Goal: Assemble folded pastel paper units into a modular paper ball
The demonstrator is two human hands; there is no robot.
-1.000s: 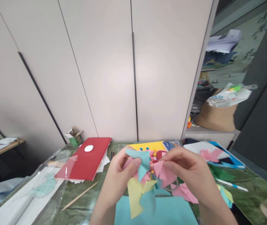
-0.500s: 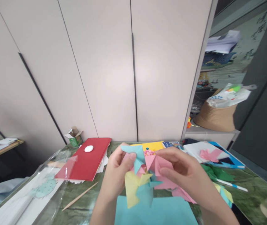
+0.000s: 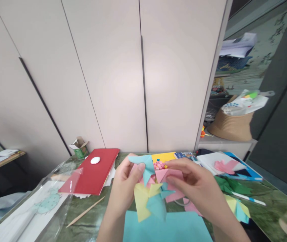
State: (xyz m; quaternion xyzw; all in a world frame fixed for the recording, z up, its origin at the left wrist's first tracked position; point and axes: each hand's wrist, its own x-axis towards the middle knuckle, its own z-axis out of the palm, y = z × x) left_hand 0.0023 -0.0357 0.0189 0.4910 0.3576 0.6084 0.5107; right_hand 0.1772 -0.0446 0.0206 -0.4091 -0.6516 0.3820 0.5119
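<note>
Both hands hold a folded paper piece in pale blue, yellow and pink, raised above the table. My left hand pinches its blue upper flap between thumb and fingers. On the other side my right hand grips the pink fold with thumb and fingertips. Small pink bits, with a blue and a yellow one among them, show between the hands; whether they lie inside the paper or behind it I cannot tell. Below lies a sheet of turquoise paper.
A red folder bearing a white oval object lies left, near a pointed wooden stick and a clear plastic sleeve. To the right are a white-and-blue pen, green paper and a pink paper piece. Cabinet doors stand behind.
My right hand has shifted slightly left, and the pink fold in its fingers has turned. More of the small pink bits show. My left hand has hardly moved.
</note>
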